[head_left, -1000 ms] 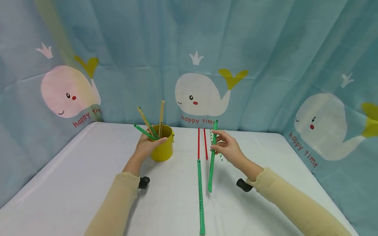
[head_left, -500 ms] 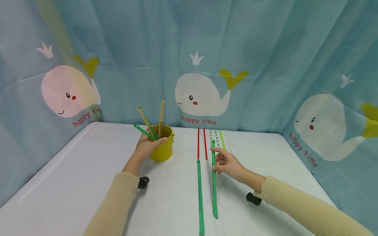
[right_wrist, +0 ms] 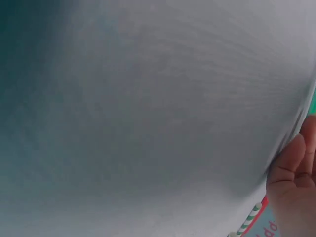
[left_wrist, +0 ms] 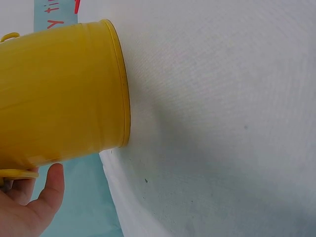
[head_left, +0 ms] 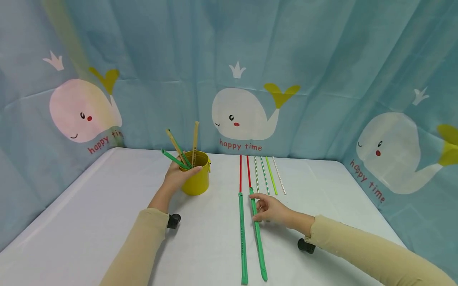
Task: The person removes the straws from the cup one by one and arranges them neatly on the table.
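"Happy time" curtain [head_left: 229, 47] behind green stick [head_left: 259, 242]

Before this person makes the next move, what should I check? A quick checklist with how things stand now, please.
1. Yellow bucket upright: ok, it stands on the white table.
2. Left hand steadying the bucket: ok, it holds it near the rim.
3. Sticks available in the bucket: ok, green sticks and tan sticks poke out.
4. Left green stick and right green stick apart: ok, a gap shows between them.
5. Right hand clear of the right green stick: not ok, its fingers are at it.
6. Right green stick touching the red straw beyond: cannot tell.
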`<state>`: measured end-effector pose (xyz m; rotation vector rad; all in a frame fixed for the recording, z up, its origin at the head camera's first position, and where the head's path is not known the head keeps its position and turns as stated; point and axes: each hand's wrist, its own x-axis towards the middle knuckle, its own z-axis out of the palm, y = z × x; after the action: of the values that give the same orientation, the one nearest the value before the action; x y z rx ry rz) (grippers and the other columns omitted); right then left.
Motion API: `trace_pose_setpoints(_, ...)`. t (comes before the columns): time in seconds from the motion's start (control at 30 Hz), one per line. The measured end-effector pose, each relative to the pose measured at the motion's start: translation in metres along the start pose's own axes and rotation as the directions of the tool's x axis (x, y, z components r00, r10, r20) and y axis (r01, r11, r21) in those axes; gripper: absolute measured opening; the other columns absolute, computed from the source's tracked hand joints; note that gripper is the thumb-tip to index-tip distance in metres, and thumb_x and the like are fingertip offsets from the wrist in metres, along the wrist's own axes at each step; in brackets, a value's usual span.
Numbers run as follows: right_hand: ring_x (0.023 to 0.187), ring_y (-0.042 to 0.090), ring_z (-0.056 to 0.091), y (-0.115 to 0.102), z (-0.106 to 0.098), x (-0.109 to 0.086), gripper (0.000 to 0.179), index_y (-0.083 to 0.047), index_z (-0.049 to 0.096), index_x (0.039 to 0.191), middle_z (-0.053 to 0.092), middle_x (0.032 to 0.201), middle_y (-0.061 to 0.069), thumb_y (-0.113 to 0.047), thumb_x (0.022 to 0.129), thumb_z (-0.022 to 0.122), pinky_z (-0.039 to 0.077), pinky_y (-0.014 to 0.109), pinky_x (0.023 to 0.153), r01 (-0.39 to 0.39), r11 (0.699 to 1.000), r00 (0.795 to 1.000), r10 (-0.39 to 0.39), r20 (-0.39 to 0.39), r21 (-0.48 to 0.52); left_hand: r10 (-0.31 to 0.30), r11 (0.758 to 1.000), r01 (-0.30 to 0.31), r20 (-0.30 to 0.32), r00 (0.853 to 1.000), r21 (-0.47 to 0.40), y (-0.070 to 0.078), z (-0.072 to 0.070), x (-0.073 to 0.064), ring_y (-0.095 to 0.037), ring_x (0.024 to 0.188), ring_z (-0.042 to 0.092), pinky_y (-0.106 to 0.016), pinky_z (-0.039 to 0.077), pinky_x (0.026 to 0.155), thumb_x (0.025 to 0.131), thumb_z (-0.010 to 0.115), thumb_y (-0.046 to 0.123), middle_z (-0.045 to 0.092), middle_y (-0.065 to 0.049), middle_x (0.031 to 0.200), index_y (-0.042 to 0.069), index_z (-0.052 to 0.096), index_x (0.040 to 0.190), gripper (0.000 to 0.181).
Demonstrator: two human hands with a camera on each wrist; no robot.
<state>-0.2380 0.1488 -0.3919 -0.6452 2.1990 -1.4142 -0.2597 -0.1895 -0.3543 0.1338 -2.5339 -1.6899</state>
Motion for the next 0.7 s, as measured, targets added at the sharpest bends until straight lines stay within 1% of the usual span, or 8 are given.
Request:
trace_pose_setpoints(0.1, 0.063, 0.012, 0.047, 0.003, 0.002, 0.001, 0.07, 0.008, 0.04, 0.141, 0.054, 0.08, 0.003, 0.001, 0.082, 0.076, 0.04, 0.021, 0.057, 0.018, 0.999, 0.999, -0.016, 0.041, -0.049, -0.006, 1.0, 0.006, 0.0, 1.0, 0.007, -0.001, 0.0, 0.0, -0.034, 0.141, 0.027, -0.054, 0.024, 0.113, 0.089, 0.071, 0.038, 0.027, -0.014, 0.156, 0.01, 0.016, 0.156, 0.092)
trace_pose_setpoints(0.2, 0.062, 0.012, 0.044, 0.003, 0.005, 0.003, 0.068, 0.01, 0.042, 0.139, 0.054, 0.075, 0.001, 0.0, 0.081, 0.077, 0.039, 0.02, 0.056, 0.035, 0.994, 0.997, -0.028, 0.072, -0.103, -0.005, 1.0, 0.005, -0.005, 1.0, 0.014, -0.002, -0.002, 0.0, -0.034, 0.141, 0.027, -0.054, 0.023, 0.113, 0.089, 0.071, 0.038, 0.026, -0.014, 0.156, 0.011, 0.016, 0.156, 0.091)
trace_pose_setpoints(0.27, 0.061, 0.011, 0.043, 0.003, 0.006, 0.004, 0.065, 0.01, 0.045, 0.136, 0.054, 0.072, 0.0, -0.001, 0.081, 0.077, 0.037, 0.019, 0.055, 0.038, 0.988, 0.995, -0.024, 0.095, -0.152, 0.001, 1.0, -0.001, -0.009, 1.0, 0.012, -0.002, -0.003, 0.0, -0.034, 0.141, 0.028, -0.055, 0.023, 0.113, 0.089, 0.071, 0.037, 0.026, -0.014, 0.156, 0.01, 0.016, 0.156, 0.091)
trace_pose_setpoints(0.33, 0.059, 0.01, 0.042, 0.001, 0.005, 0.005, 0.061, 0.009, 0.047, 0.133, 0.053, 0.071, -0.001, -0.004, 0.082, 0.077, 0.036, 0.019, 0.054, 0.05, 0.975, 0.992, -0.024, 0.12, -0.218, 0.01, 1.0, -0.01, -0.01, 1.0, 0.009, -0.003, -0.004, 0.001, -0.035, 0.14, 0.028, -0.054, 0.024, 0.113, 0.089, 0.071, 0.036, 0.027, -0.015, 0.156, 0.009, 0.016, 0.156, 0.091)
trace_pose_setpoints(0.43, 0.059, 0.008, 0.043, -0.002, 0.001, 0.004, 0.061, 0.005, 0.049, 0.134, 0.052, 0.069, -0.003, -0.012, 0.083, 0.078, 0.036, 0.019, 0.055, 0.057, 0.937, 0.988, -0.003, 0.154, -0.345, 0.007, 1.0, -0.007, -0.005, 1.0, 0.001, -0.002, -0.003, 0.001, -0.035, 0.14, 0.029, -0.054, 0.024, 0.113, 0.089, 0.071, 0.036, 0.028, -0.016, 0.155, 0.008, 0.017, 0.156, 0.091)
trace_pose_setpoints(0.57, 0.062, 0.007, 0.042, -0.007, -0.007, 0.0, 0.072, -0.002, 0.044, 0.143, 0.048, 0.069, -0.005, -0.022, 0.083, 0.079, 0.036, 0.021, 0.057, 0.039, 0.865, 0.978, 0.069, 0.196, -0.5, -0.013, 1.0, 0.013, -0.001, 1.0, -0.001, 0.0, -0.001, 0.0, -0.035, 0.14, 0.029, -0.055, 0.024, 0.113, 0.089, 0.071, 0.037, 0.029, -0.015, 0.155, 0.01, 0.016, 0.156, 0.091)
trace_pose_setpoints(0.67, 0.065, 0.008, 0.042, -0.011, -0.01, -0.005, 0.082, -0.002, 0.038, 0.147, 0.047, 0.07, -0.002, -0.026, 0.082, 0.08, 0.035, 0.022, 0.06, 0.04, 0.827, 0.965, 0.114, 0.237, -0.561, -0.024, 1.0, 0.024, -0.003, 1.0, 0.004, 0.001, 0.0, -0.001, -0.034, 0.14, 0.029, -0.054, 0.024, 0.113, 0.089, 0.071, 0.038, 0.031, -0.014, 0.154, 0.011, 0.017, 0.156, 0.09)
trace_pose_setpoints(0.7, 0.069, 0.008, 0.043, -0.012, -0.01, -0.007, 0.085, -0.001, 0.036, 0.148, 0.049, 0.076, -0.003, -0.027, 0.081, 0.081, 0.037, 0.023, 0.064, 0.043, 0.817, 0.961, 0.124, 0.248, -0.575, -0.027, 1.0, 0.027, -0.006, 1.0, 0.006, 0.001, 0.0, -0.001, -0.034, 0.14, 0.03, -0.054, 0.024, 0.113, 0.089, 0.071, 0.038, 0.032, -0.014, 0.154, 0.012, 0.018, 0.156, 0.09)
